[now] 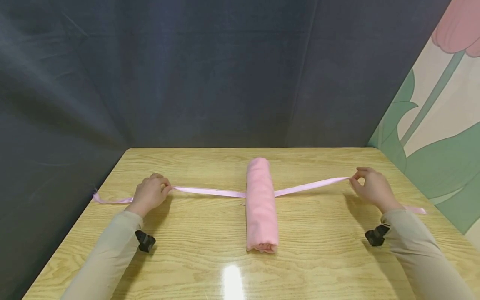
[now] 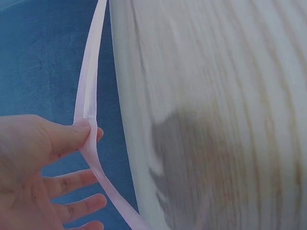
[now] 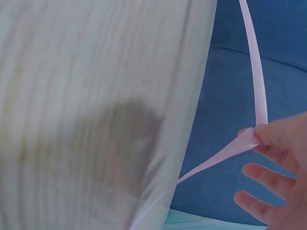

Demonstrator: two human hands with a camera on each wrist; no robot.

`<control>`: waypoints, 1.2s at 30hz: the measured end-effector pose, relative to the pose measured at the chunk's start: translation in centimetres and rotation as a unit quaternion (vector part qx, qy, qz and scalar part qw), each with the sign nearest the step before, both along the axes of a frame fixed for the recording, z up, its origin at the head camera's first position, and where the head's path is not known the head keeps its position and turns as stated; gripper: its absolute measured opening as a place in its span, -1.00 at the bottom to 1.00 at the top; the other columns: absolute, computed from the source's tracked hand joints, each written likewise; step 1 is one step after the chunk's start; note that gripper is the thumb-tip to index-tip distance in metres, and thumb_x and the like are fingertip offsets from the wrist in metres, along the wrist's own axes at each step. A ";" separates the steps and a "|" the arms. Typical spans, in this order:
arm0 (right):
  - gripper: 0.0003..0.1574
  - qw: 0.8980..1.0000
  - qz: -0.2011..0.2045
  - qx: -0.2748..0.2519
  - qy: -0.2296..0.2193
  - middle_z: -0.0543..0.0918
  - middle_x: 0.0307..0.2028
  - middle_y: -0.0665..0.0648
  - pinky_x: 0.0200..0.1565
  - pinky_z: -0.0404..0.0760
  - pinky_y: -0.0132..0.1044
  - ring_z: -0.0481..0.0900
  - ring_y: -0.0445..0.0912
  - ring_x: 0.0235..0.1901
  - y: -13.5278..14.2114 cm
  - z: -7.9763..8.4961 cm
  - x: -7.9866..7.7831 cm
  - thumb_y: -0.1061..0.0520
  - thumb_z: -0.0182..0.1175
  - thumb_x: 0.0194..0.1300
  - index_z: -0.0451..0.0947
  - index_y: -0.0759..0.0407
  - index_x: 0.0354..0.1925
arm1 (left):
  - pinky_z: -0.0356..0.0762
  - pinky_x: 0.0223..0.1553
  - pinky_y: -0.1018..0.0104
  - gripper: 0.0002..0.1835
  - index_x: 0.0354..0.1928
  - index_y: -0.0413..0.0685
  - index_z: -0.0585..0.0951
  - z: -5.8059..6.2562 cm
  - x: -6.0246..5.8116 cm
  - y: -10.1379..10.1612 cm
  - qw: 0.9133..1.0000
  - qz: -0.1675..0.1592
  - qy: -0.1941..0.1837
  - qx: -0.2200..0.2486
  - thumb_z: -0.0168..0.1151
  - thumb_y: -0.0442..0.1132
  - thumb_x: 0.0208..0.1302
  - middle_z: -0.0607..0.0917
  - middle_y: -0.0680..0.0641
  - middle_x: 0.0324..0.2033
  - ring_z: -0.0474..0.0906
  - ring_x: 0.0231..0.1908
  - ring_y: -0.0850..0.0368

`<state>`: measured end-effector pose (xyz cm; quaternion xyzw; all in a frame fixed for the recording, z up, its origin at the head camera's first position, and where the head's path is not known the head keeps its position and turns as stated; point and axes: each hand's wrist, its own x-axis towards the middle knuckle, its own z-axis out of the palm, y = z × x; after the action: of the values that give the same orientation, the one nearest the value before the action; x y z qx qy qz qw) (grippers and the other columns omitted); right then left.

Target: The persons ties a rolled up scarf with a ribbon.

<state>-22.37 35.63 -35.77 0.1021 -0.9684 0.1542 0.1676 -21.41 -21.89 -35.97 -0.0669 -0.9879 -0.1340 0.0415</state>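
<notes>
A rolled pink towel (image 1: pixel 261 208) lies lengthwise on the wooden table, its near end showing the coil. A pale pink-lilac ribbon (image 1: pixel 210 191) stretches to both sides of the roll; the part at the roll itself is hidden by it. My left hand (image 1: pixel 149 193) pinches the ribbon left of the towel between thumb and forefinger, the other fingers spread in the left wrist view. On the right, my right hand (image 1: pixel 373 189) pinches the ribbon (image 3: pixel 256 72) the same way, raised above the table. Loose tails of ribbon trail beyond each hand.
The light wooden table (image 1: pixel 210 266) has its far edge against a dark blue curtain (image 1: pixel 225 75). At right stands a wall panel painted with a tulip (image 1: pixel 435 108). Black wrist-worn devices (image 1: pixel 144 241) sit under both forearms.
</notes>
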 end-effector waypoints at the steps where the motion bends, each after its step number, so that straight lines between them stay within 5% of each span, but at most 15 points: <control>1: -0.79 1.000 -0.003 -0.007 0.001 0.46 -0.02 0.61 -0.10 0.41 0.30 0.44 0.53 -0.15 -0.1 0.1 0.0 0.23 0.14 0.21 0.57 0.37 -0.47 | 0.41 -0.09 -0.26 -0.80 -0.27 -0.17 0.64 0.1 0.0 0.0 1.000 0.000 0.001 0.002 0.12 -0.19 0.30 0.49 -0.40 0.07 0.44 -0.01 -0.42; 36: -0.69 0.990 -0.008 -0.111 0.082 0.45 0.05 0.55 -0.03 0.32 0.26 0.38 0.45 0.00 -3.0 3.6 0.4 0.21 0.06 0.28 0.53 0.52 -0.31 | 0.32 0.08 -0.28 -0.75 -0.21 -0.30 0.58 3.1 0.2 1.1 0.994 -0.013 0.050 0.095 0.04 -0.23 0.35 0.40 -0.45 0.14 0.34 0.12 -0.43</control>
<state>-22.01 32.64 -32.13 0.0877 -0.9290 0.2502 0.2583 -21.23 -20.83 -32.82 -0.0825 -0.9663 -0.2241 0.0955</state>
